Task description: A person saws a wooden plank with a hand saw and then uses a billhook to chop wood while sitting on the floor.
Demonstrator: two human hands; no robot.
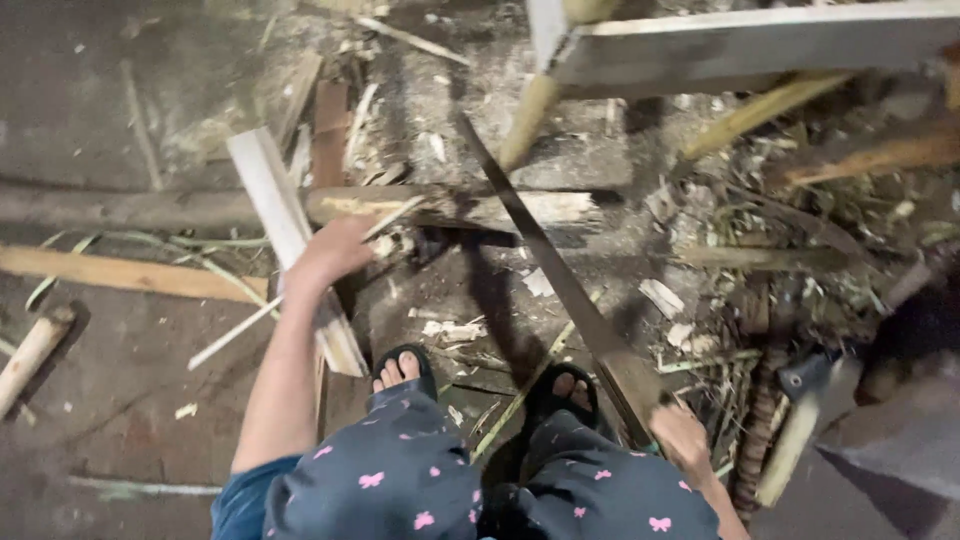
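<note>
My left hand (328,255) reaches forward and grips a thin pale wooden stick (240,330) that slants down to the left, just in front of a split log (470,208) lying crosswise on the ground. My right hand (682,432) is closed on the handle of a long hand saw (545,255), whose blade runs up and left toward the log. My two feet in black sandals (405,368) stand between the hands, below dark trousers with pink bows.
A pale flat board (285,225) lies beside my left hand. Wood chips, splinters and sticks litter the ground. A wooden frame (740,45) stands at the top right, a plank (120,272) at the left, an axe-like tool (800,420) at the right.
</note>
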